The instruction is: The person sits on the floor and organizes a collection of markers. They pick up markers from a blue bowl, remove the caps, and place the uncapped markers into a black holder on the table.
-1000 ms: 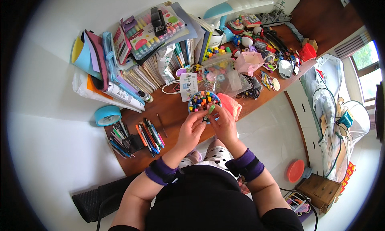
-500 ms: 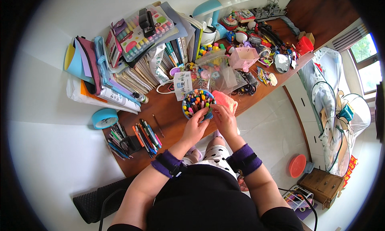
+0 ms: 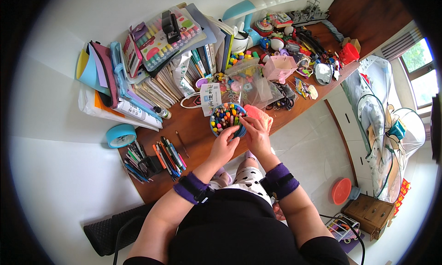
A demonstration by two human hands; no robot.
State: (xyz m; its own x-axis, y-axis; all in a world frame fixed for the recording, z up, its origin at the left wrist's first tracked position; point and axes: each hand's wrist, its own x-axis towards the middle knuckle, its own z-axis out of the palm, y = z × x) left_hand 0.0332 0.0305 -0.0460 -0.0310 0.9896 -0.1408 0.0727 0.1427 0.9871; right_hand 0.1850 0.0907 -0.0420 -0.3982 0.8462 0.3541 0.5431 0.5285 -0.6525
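Hands on the round blue cup of coloured markers (image 3: 228, 119) at the desk's (image 3: 193, 127) front edge: left hand (image 3: 224, 146) cups its side, right hand (image 3: 254, 132) pinches a marker at the rim. I go slowly so the cup stays upright.

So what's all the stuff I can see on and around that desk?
desk: one, brown wood, running from lower left to upper right
cup of markers: one, blue with many-coloured caps, desk middle, at both hands
pink pouch: one, just right of the cup
loose pens: a spread, mixed colours, desk's near left end
tape roll: one, light blue, left of the pens
books and folders: a leaning pile, many colours, back left
desk lamp: one, white and blue, back
pink box: one, back right among small toys
round basin: one, orange, floor at right
left hand: touching the cup's near side
right hand: at the cup's right rim
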